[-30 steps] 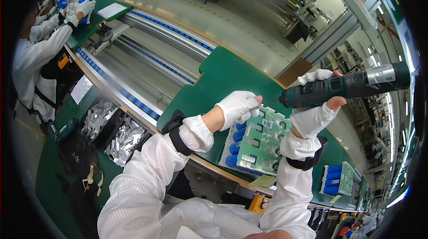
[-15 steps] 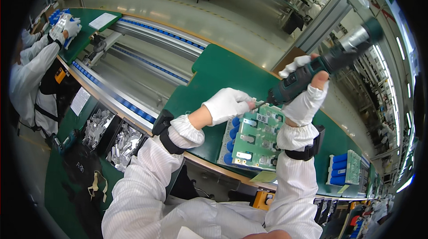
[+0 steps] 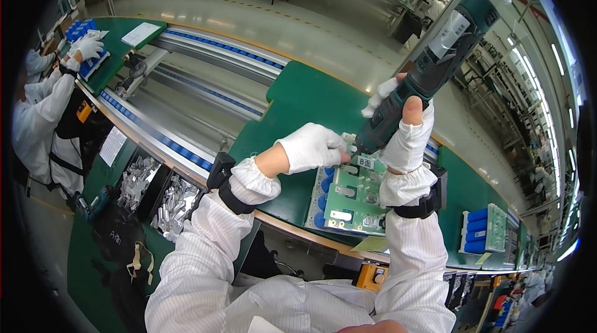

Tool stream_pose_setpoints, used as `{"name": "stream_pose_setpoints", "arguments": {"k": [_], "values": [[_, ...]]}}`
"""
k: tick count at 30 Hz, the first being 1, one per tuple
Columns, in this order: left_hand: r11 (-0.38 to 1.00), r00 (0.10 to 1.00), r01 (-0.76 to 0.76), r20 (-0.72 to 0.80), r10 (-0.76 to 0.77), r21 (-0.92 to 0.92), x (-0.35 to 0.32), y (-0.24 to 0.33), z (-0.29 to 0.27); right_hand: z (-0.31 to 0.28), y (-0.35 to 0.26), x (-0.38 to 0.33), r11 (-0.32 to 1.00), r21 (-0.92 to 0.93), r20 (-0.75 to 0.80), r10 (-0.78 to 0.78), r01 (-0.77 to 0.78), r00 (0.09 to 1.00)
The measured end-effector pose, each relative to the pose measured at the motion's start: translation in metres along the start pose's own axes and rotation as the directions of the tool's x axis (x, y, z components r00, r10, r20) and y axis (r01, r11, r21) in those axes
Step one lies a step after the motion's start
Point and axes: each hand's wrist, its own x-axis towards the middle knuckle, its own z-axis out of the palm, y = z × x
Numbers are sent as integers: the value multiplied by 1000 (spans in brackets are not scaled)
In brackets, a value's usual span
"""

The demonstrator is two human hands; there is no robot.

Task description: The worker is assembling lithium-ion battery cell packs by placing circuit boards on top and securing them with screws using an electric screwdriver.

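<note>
Gripping the drill (image 3: 429,70) steeper than before, the right hand (image 3: 405,137) points it toward 7 o'clock, at the battery pack's (image 3: 349,195) 12 o'clock end. The left hand (image 3: 309,148) curls just beside; its hold, I cannot tell.

Bright tube lights (image 3: 558,59) beyond the table's (image 3: 311,100) right edge; glare on floor (image 3: 230,16); far background soft; rim bowed, corners black

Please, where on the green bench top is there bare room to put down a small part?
Beyond the left hand, the green bench top is bare, with the roller conveyor at its left. Another patch lies between the right wrist strap and the farther battery module. It is crowded around the nearer battery module, under the power screwdriver.
</note>
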Motion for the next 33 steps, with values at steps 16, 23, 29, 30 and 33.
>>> {"name": "stream_pose_setpoints", "arguments": {"k": [16,23,29,30,33], "values": [[570,978,118,-4,-207,-813,10,-14,0,-3,-14,3,962,78,300,226,-260,927],[495,972,45,-78,-224,-867,11,-12,7,-20,-21,20,952,305,84,-40,12,996],[451,969,60,-56,-239,-890,11,-8,8,-40,-10,29,904,397,-177,-96,160,979],[461,971,75,-40,-235,-884,11,-9,8,-39,-10,29,891,413,-198,-117,191,973],[508,974,111,-8,-226,-854,11,-11,7,-35,-13,27,919,315,-216,-175,239,960]]}}
